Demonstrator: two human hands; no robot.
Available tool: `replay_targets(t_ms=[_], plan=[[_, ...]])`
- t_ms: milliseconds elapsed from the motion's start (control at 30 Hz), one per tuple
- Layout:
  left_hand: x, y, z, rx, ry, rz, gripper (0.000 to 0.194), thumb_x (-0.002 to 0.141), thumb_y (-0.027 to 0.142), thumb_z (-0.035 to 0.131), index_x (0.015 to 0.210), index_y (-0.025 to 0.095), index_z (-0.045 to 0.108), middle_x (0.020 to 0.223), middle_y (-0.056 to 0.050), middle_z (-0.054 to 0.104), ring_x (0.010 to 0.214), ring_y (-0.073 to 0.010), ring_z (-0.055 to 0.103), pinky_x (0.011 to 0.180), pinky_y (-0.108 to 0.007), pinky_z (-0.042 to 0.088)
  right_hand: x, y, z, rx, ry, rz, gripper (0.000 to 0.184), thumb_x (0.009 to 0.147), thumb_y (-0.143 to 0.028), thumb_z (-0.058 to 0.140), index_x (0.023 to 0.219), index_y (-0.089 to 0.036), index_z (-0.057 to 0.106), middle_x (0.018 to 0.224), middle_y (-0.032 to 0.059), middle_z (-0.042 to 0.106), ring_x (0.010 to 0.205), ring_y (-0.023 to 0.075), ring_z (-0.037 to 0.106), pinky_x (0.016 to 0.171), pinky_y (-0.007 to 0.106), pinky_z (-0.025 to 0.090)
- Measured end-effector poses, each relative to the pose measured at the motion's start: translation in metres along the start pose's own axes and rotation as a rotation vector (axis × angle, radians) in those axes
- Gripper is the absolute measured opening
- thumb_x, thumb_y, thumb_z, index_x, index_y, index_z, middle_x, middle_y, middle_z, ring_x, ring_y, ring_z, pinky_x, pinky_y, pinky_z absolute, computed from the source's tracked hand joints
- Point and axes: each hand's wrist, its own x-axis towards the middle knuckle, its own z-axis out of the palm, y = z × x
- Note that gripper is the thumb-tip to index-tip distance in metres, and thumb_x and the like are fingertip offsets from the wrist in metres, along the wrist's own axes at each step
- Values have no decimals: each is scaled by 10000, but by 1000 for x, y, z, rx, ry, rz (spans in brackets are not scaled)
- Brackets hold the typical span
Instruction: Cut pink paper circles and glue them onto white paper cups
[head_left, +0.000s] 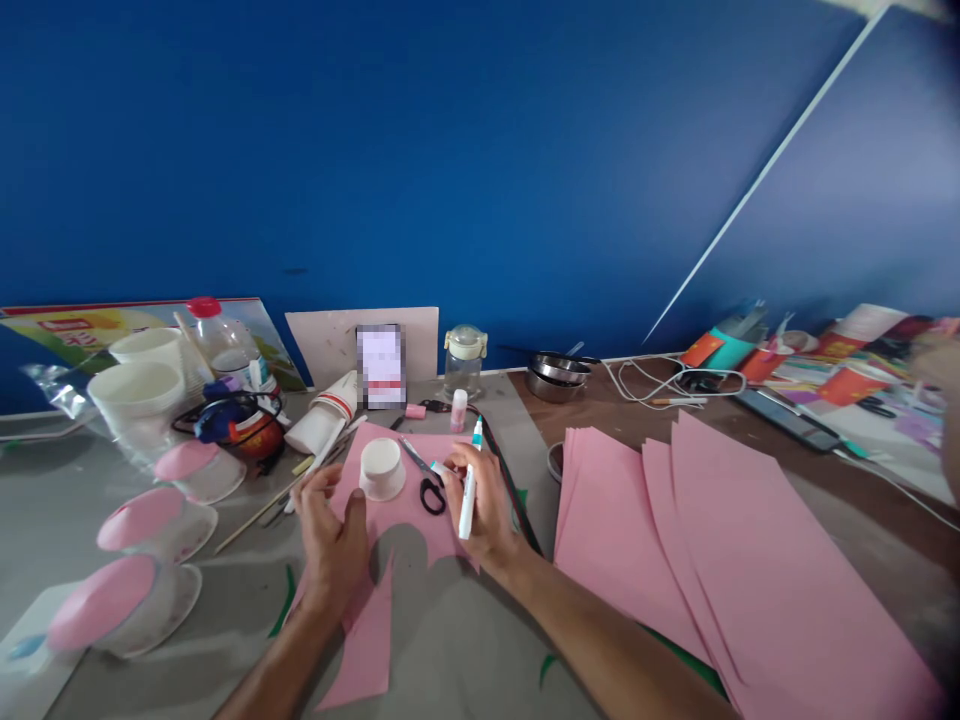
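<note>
My right hand (pixel 487 505) is closed around a white marker (pixel 469 495) with a teal upper end. A small teal-and-white piece shows at its fingertips; I cannot tell if it is a cap. My left hand (pixel 334 535) holds nothing, its thumb and fingers apart, over the left side of a cut pink paper sheet (pixel 386 525). Between the hands, a small white paper cup (pixel 382 470) stands on this sheet, close to my left thumb. Black-handled scissors (pixel 430 490) lie right of the cup, beside my right hand.
Several cups with pink tops (pixel 131 520) lie at left. Stacked white cups (pixel 142 385), a bottle (pixel 217 340) and a propped phone (pixel 384 365) stand behind. A glue stick (pixel 458 410) and a glass jar (pixel 463 365) stand at centre back. Pink sheets (pixel 720 540) lie at right.
</note>
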Motion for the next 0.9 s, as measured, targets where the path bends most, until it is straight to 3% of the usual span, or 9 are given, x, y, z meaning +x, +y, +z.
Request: replay_targets(t_ms=[100,167,233,333,533,767,900], plan=[[-14,6,-1,-61,-235,-57,90,741,245,700,812,241,645,762,-3,557,735,-165,521,735,-258,444,-7,-7,2,78,22,-25,284,910,-187,456,1194,-202,459,899,63,621,821,197,566,811,386,468],[-25,9,3,-131,-405,-171,122,754,312,697,814,213,659,635,9,532,570,-127,475,550,-235,413,-12,-10,4,111,9,-19,269,912,-195,443,1180,-210,465,885,58,617,832,199,556,813,384,468],[-34,11,9,-291,-504,-294,237,772,349,684,964,217,636,636,25,531,507,-101,464,476,-222,383,-16,-13,6,126,-18,-25,234,909,-207,442,1138,-217,489,862,53,616,827,202,552,806,381,462],[-43,17,16,-443,-513,-396,308,769,347,698,1032,225,593,663,35,554,482,-76,467,434,-196,365,-18,-17,8,121,-64,-42,177,904,-230,448,1058,-217,535,811,48,608,783,204,548,778,375,455],[-47,26,18,-458,-518,-447,318,744,366,727,976,193,595,668,31,583,482,-62,483,454,-185,391,-19,-19,8,152,-79,-72,207,907,-243,442,1087,-211,540,774,42,605,773,210,542,759,379,457],[-40,25,16,-655,-507,-629,160,798,294,687,859,184,589,750,12,605,590,-69,517,565,-192,441,-17,-16,7,250,-17,-151,383,966,-438,327,1255,-217,445,801,39,591,738,204,556,774,411,454],[-31,24,16,-824,-429,-705,109,787,215,686,833,166,600,797,11,625,557,-51,508,599,-203,473,-11,-18,1,308,-13,-194,426,972,-460,261,1199,-210,520,774,32,562,704,189,543,737,404,439]])
